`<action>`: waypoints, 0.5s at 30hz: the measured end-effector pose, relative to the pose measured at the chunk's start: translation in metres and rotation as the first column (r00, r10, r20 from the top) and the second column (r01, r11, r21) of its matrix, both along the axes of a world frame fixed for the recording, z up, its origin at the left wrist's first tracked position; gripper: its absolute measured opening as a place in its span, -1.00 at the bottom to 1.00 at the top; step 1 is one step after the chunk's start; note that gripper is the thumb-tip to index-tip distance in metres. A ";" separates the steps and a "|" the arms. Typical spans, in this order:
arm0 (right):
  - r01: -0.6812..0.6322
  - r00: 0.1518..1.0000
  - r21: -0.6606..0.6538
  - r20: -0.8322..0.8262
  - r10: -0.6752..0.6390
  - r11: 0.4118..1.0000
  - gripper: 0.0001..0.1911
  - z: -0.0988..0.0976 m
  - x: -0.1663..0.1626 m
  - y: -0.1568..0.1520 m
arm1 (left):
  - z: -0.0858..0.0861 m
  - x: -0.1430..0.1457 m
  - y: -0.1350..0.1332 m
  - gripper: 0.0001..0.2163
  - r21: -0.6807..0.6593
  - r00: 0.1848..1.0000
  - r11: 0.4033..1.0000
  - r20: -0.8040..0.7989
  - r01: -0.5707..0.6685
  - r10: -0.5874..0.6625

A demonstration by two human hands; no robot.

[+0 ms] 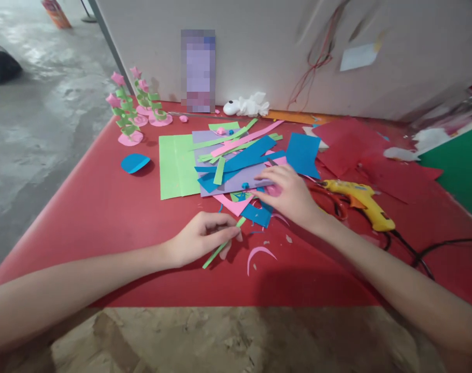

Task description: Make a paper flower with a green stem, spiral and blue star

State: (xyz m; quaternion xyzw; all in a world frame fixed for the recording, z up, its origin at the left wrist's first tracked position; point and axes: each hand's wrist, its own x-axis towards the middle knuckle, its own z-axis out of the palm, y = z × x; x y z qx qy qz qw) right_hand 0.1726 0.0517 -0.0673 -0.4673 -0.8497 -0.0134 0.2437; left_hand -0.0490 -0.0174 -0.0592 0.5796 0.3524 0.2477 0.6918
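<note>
My left hand (210, 233) pinches a thin green paper strip (215, 255) just above the front part of the red table. The strip slants, its lower end sticking out below the fingers. Over the right side of a paper pile, my right hand (286, 189) hovers with thumb and fingers apart, nothing visible between them. Close to its fingertips lies a small folded blue paper piece (245, 185). The pile holds blue paper strips (241, 158), a pink strip (247, 139), a purple sheet (236, 178) and a folded green sheet (177, 166).
Pink paper stars on green stems (129, 114) stand at the back left. In front lies a blue paper disc (135, 163). A yellow glue gun (362, 199) with a black cord rests at right, near red sheets (348, 145). Pink scraps (261, 251) lie in front.
</note>
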 end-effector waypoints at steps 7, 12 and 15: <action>0.494 0.863 0.055 0.095 -0.497 0.868 -0.69 0.016 0.094 -0.025 | 0.001 0.002 0.000 -0.74 0.035 0.999 0.999 -0.045 -0.016 0.017; 0.732 0.668 -0.050 0.251 -0.700 0.680 -0.64 -0.008 0.159 -0.032 | 0.003 0.001 -0.002 -0.72 0.035 0.996 0.999 -0.084 -0.032 0.035; 0.787 0.612 -0.127 0.286 -0.737 0.604 -0.63 -0.013 0.178 -0.032 | 0.003 0.001 -0.002 -0.69 0.036 0.992 0.999 -0.115 -0.039 0.043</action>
